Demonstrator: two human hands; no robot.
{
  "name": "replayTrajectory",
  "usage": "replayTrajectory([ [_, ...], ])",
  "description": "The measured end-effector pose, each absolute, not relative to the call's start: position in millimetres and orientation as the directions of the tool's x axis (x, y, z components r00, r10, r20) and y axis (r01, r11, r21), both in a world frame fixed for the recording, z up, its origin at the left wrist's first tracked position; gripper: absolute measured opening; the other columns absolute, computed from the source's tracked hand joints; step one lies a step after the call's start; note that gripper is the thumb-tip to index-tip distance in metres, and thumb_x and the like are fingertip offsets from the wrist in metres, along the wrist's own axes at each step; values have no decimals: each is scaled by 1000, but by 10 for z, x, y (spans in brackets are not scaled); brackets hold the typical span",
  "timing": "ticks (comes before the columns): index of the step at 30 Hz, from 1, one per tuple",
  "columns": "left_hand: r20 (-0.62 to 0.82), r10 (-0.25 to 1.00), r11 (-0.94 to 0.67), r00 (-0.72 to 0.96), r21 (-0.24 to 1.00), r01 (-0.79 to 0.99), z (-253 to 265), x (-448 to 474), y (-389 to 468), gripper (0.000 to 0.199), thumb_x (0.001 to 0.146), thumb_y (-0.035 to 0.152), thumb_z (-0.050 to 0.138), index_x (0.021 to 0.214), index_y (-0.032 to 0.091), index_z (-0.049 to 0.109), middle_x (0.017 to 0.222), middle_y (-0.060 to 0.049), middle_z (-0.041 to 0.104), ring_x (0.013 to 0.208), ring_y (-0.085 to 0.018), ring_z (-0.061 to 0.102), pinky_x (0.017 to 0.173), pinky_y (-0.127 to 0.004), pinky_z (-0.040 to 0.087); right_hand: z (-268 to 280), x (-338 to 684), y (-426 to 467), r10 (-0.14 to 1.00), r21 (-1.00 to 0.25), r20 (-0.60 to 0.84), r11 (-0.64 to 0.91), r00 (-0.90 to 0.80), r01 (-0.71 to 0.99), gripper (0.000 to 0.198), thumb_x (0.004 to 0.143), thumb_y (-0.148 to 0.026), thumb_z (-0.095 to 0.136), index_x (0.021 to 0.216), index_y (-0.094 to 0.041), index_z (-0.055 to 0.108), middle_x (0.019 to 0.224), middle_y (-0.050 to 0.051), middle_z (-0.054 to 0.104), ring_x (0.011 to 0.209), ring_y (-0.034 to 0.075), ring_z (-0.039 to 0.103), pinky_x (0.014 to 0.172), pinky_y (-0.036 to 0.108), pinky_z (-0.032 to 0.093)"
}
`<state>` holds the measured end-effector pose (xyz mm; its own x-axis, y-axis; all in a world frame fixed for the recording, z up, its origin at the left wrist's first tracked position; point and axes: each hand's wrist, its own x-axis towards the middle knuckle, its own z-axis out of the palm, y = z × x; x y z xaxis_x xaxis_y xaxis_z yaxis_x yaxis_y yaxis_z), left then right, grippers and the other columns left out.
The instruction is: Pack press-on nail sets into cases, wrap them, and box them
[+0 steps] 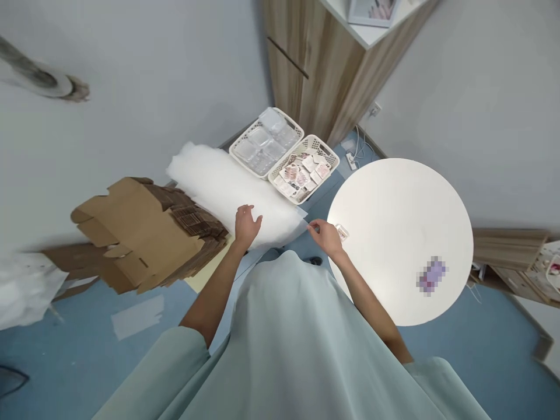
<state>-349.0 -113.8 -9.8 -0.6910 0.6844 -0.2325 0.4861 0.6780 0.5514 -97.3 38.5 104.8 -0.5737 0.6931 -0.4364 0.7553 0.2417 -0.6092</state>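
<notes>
Head view: white sheeting (219,181), one bundle, rolled or stacked (cannot tell), lying before the person between cartons and baskets, apparently placed there for easy reach. Left hand (247,226), one: fingers spread, thumb wide apart, over the sheeting, seemingly to steady it; contact cannot be told. Right hand (324,235), one: thumb and finger drawn narrow on the sheeting's near corner, a light pinch that would suit so thin an edge. Flattened cartons (135,227), one stack, number uncountable, presumably kept flat to save room. White baskets, two, side by side, probably to keep kinds apart: the far basket (292,121) with clear packs (262,146), overlapping, no sure count; the near basket (324,147) with printed packets (301,175), many, heaped beyond counting. Round white table (394,221), one, at the person's right, bearing two pieces: a small pack (342,233) at the rim near the right hand, and a purple item (432,275), blurred. Wooden cabinet (306,70), one, topped by one framed picture (371,13).
</notes>
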Motion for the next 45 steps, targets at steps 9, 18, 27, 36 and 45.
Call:
replayTrajectory([
  [9,-283,749,663,-599,332,671,-278,-3751,-1084,47,96,27,57,141,12,62,138,-23,60,129,-41,52,110,-52,44,960,-1668,304,632,-586,-450,325,-632,742,21,102,-36,62,114,-24,74,109,4,81,90,22,74,85,32,52],
  [18,-289,783,620,-551,437,651,-209,-3723,-1134,33,101,25,47,107,22,79,110,-18,70,117,-38,58,104,-52,44,861,-1773,154,588,-597,-488,315,-645,738,19,103,-37,62,112,-25,74,108,5,81,89,23,74,81,33,52],
  [27,-129,807,533,-576,577,619,411,-3537,-1245,37,107,33,43,115,24,77,115,-14,72,115,-34,60,106,-49,46,903,-1931,130,656,-699,-281,359,-700,618,40,101,-44,68,133,-19,68,137,14,70,132,29,62,111,40,49],
  [36,-92,846,424,-526,713,558,1029,-2916,-1242,26,106,37,52,104,27,76,110,-9,73,111,-30,64,107,-46,50,1233,-1923,276,625,-726,-267,370,-734,579,27,104,-47,63,99,-22,73,95,4,77,96,23,72,91,30,50],
  [45,-209,748,476,-630,830,289,1278,-2397,-988,64,97,60,67,150,29,51,166,-13,43,156,-33,40,123,-50,43,1762,-788,376,814,-818,-157,211,-560,535,33,105,-52,53,108,-26,72,88,2,76,78,21,70,74,29,50],
])
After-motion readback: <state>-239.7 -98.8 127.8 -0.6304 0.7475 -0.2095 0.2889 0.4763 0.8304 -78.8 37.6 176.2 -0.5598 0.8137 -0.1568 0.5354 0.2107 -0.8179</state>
